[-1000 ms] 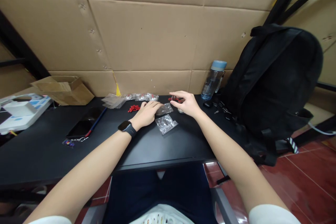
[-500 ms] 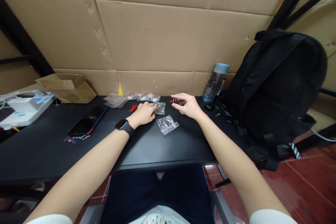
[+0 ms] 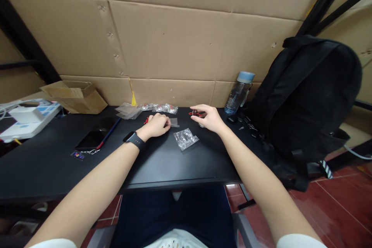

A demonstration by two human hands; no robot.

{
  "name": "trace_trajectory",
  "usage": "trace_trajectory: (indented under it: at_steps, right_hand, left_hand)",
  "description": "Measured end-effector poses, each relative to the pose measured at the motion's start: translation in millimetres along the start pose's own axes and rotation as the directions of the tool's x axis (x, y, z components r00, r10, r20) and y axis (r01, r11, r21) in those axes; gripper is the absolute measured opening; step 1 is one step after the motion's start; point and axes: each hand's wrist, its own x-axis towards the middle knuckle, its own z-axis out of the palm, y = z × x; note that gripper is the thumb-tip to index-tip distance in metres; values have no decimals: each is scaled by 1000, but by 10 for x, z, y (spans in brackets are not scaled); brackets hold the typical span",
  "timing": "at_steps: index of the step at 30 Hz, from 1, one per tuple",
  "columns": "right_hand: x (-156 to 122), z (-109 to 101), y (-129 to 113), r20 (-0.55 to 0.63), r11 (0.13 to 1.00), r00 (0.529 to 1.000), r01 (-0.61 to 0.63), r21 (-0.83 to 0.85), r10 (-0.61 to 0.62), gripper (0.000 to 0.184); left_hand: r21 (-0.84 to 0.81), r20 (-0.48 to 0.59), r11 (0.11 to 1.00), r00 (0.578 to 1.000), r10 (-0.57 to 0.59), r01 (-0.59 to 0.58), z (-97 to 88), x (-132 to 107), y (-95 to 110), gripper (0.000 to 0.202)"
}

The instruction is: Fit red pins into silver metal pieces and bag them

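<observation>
My right hand point(image 3: 208, 117) has its thumb and fingers closed around a small dark round piece with a red cord point(image 3: 195, 113). Too little of the piece shows to tell its kind. To the left, my left hand point(image 3: 158, 124) has its fingers curled onto a small clear plastic bag point(image 3: 174, 123), low over the black table. A bundle of red cord point(image 3: 146, 120) is partly hidden behind that hand. Between the two hands and nearer to me lies a crinkled clear plastic bag point(image 3: 186, 139).
Several bagged pieces point(image 3: 159, 108) and flat clear bags point(image 3: 128, 111) line the back edge. A phone point(image 3: 97, 133), paper box point(image 3: 78, 99) and power strip point(image 3: 31, 118) lie left. A water bottle point(image 3: 238, 95), keys point(image 3: 245, 122) and black backpack point(image 3: 308, 104) stand right.
My left hand has shifted slightly left and its fingers have drawn in; the small bag beside it now looks flatter. My right hand stays nearly in place with the dark piece.
</observation>
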Motion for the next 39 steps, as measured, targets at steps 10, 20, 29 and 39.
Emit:
trace_trajectory:
  at_steps: [10, 20, 29, 39]
  right_hand:
    - [-1, -12, 3, 4, 1000, 1000, -9, 2, 9, 37]
    - [-1, -26, -18, 40, 1000, 999, -20, -11, 20, 37]
    - [-9, -12, 15, 104, 998, 994, -20, -52, 25, 38]
    - [-25, -9, 18, 209, 997, 975, -66, -25, 70, 43]
  left_hand:
    - [-250, -230, 942, 959, 167, -224, -97, -42, 337, 20]
    - [-452, -32, 879, 988, 152, -150, 52, -81, 476, 31]
    - [-495, -36, 845, 976, 214, -204, 119, -45, 355, 29]
    - [-350, -40, 892, 956, 292, -287, 64, -78, 452, 22]
